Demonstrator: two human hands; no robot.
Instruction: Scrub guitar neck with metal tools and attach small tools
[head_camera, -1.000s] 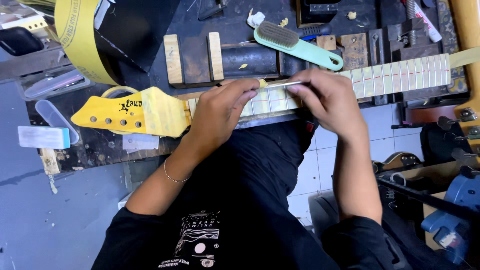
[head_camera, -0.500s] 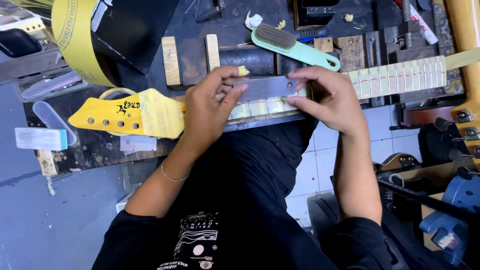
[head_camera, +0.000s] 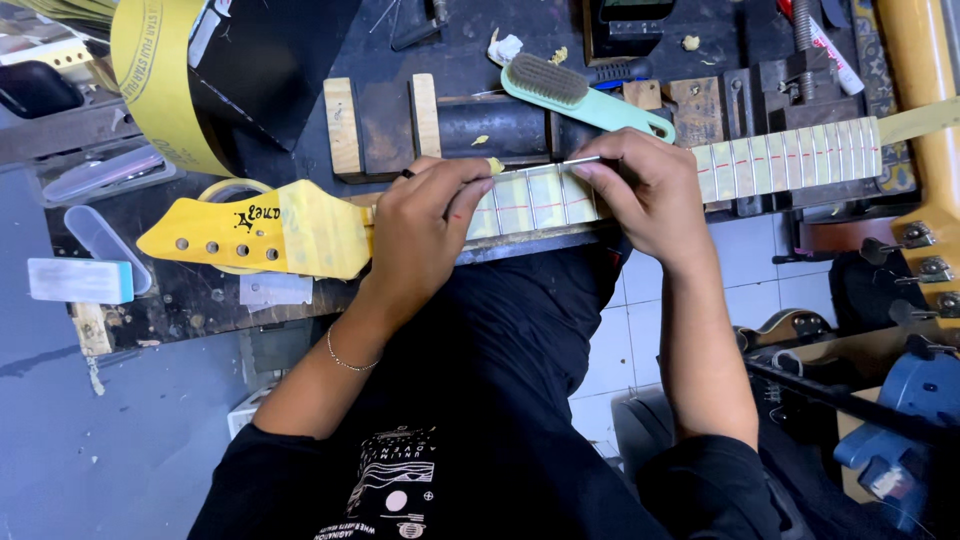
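The guitar neck (head_camera: 640, 185) lies lengthwise across the cluttered workbench (head_camera: 200, 300), its yellow headstock (head_camera: 260, 235) pointing to the person's left, its fretboard masked in yellowish tape between the frets. The left hand (head_camera: 425, 230) rests curled over the neck just beside the headstock, fingers bent and pinching one end of a thin metal rod (head_camera: 545, 165). The right hand (head_camera: 640, 190) is half closed, its fingertips pinching the rod's other end against the fretboard, with a teal wire brush (head_camera: 580, 95) lying just behind.
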